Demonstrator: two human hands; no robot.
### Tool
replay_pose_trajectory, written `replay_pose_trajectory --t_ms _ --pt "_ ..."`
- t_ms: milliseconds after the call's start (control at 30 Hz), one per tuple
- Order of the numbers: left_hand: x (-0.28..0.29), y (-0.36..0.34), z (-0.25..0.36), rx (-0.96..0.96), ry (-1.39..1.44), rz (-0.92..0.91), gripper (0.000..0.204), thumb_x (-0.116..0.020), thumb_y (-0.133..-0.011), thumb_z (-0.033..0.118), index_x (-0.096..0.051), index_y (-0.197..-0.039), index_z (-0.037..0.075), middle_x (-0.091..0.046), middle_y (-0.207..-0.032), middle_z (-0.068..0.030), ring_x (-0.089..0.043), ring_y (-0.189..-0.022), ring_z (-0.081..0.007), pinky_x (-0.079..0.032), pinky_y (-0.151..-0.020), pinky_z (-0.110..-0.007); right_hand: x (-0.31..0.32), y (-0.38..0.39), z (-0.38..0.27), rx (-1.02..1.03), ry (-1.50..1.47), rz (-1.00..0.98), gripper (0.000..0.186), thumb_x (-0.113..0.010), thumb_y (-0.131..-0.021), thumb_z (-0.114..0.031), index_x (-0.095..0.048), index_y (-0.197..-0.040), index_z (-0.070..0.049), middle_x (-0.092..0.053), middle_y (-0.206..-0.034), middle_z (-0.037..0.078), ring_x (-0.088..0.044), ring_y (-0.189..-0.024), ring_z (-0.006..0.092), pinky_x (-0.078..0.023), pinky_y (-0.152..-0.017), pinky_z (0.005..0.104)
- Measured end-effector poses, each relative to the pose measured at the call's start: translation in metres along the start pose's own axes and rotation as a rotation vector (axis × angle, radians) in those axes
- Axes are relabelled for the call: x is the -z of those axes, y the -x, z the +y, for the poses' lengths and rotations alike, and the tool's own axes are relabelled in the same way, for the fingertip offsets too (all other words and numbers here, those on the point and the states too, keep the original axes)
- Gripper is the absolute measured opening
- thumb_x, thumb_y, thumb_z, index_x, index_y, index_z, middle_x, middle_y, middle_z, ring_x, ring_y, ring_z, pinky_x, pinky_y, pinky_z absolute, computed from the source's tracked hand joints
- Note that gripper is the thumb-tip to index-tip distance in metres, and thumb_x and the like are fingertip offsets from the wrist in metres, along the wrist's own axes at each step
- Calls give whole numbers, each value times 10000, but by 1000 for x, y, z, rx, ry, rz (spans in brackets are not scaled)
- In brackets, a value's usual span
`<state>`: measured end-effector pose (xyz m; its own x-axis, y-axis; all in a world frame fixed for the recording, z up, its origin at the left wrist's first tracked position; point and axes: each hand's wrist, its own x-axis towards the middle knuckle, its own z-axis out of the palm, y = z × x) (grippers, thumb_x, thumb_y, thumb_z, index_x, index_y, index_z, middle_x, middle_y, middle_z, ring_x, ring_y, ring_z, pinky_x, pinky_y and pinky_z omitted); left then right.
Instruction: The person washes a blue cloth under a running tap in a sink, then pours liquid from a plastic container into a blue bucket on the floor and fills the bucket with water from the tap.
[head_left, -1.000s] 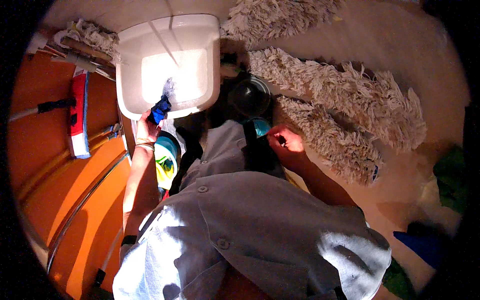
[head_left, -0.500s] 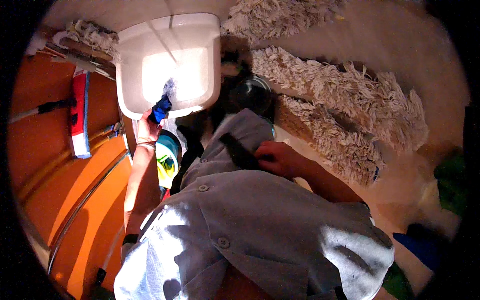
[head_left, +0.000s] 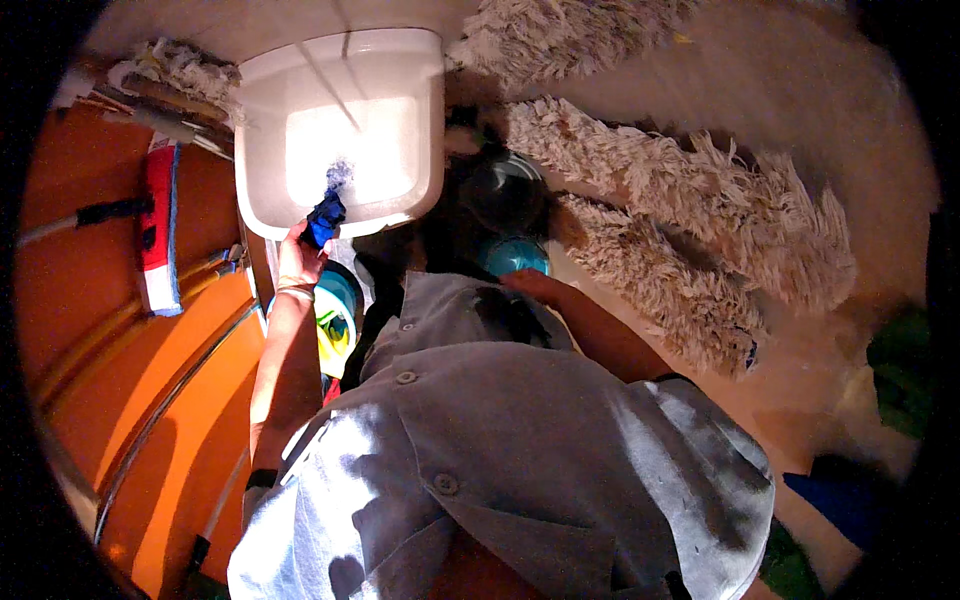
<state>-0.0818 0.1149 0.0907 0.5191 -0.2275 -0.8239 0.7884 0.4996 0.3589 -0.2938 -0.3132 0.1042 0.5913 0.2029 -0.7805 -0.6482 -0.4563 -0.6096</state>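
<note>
My left hand (head_left: 299, 258) is closed around a crumpled dark blue cloth (head_left: 325, 217) at the near rim of a white sink (head_left: 420, 130). Part of the cloth reaches over the rim, with a paler patch of it or its reflection in the bright basin. My right hand (head_left: 532, 286) is at the front of my grey buttoned shirt (head_left: 500, 400), close to a turquoise container (head_left: 515, 256). Its fingers are mostly hidden, so whether it holds anything does not show.
Shaggy cream mop heads (head_left: 680, 200) hang or lie at the right. Below the sink stands a turquoise bucket (head_left: 342, 285) with yellow cloth in it. Along the orange wall at the left are a red and white flat mop (head_left: 160, 230) and several handles. A dark round bucket (head_left: 503, 190) is right of the sink.
My right hand has moved slightly away from me, off the middle of the shirt front. The shirt has shifted, and the turquoise container shows more. My left hand stays with the blue cloth.
</note>
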Motion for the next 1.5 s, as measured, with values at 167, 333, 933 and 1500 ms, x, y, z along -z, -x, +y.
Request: replay_pose_trajectory --t_ms 167,333,933,1500 --pt "9 -3 -3 3 -1 14 351 -578 -845 304 -588 -1110 74 -650 -1015 -79 -624 -880 -230 -510 -612 -290 18 8 -42 -248 -30 -204 440 -606 -869 -416 -640 -1105 -46 -631 -1025 60 -559 -922 161 -437 -835 286" --pt "7 -5 -4 -15 -9 -7 334 -580 -842 306 -598 -1101 96 -655 -999 -61 -621 -872 -218 -504 -620 -292 33 23 -77 -258 -187 -177 367 -588 -893 -340 -642 -1100 -43 -629 -1029 63 -560 -934 156 -433 -852 293" --pt "5 -6 -4 -3 7 -23 360 -593 -825 315 -590 -1109 94 -646 -1012 -59 -617 -888 -212 -515 -632 -293 59 27 -80 15 -282 130 410 -620 -839 -266 -595 -1182 -41 -614 -1143 124 -581 -1023 240 -463 -894 362" --pt "0 -4 -5 -48 5 5 360 -573 -834 304 -590 -1124 91 -660 -1001 -75 -631 -879 -226 -513 -589 -283 40 153 -170 393 806 149 257 -645 -734 -193 -626 -965 -84 -582 -1186 108 -620 -904 326 -527 -741 426"
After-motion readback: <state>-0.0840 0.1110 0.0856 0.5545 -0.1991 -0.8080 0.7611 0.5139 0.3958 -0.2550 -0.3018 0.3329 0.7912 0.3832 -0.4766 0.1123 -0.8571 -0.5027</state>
